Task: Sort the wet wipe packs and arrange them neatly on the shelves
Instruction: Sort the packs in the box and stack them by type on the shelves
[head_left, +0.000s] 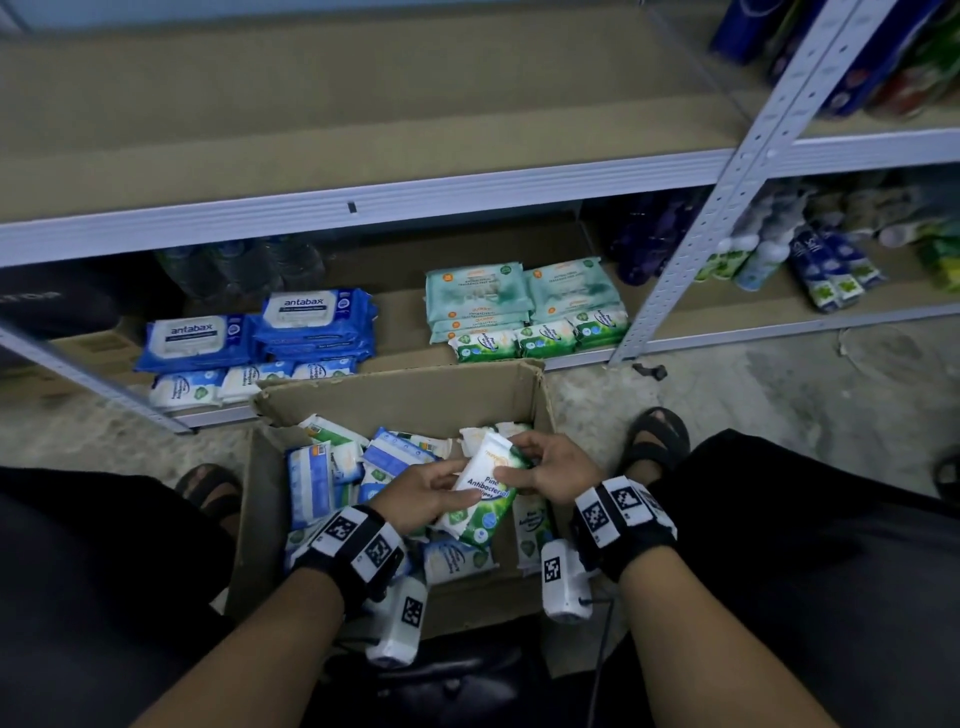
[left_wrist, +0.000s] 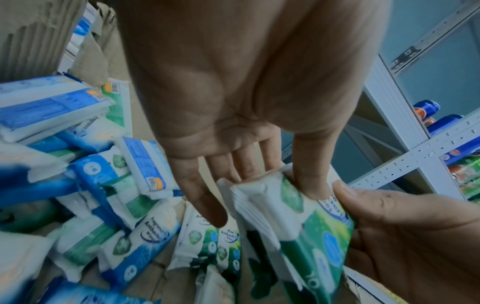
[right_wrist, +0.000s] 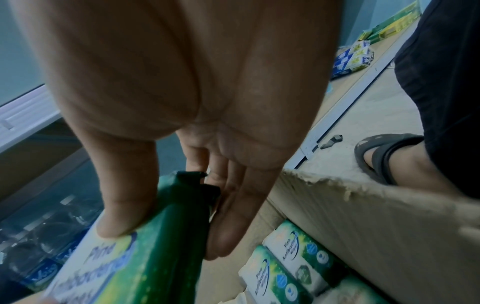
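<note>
Both my hands are over an open cardboard box (head_left: 405, 395) on the floor, together holding a small stack of green-and-white pine wipe packs (head_left: 485, 483). My left hand (head_left: 447, 483) pinches the stack's near end, thumb on top and fingers beneath, as the left wrist view shows (left_wrist: 270, 172). My right hand (head_left: 524, 462) grips the far end, its thumb on the printed face (right_wrist: 168, 232). Several loose blue and green packs (head_left: 311, 478) lie jumbled in the box. On the bottom shelf sit blue antabax packs (head_left: 311, 317), teal packs (head_left: 483, 291) and a row of small green packs (head_left: 535, 340).
A grey metal upright (head_left: 727, 208) separates this bay from one holding bottles and small boxes (head_left: 810, 265). The upper shelf board (head_left: 363, 119) runs above. My sandalled feet (head_left: 657, 436) flank the box on the concrete floor. Water bottles stand at the back left.
</note>
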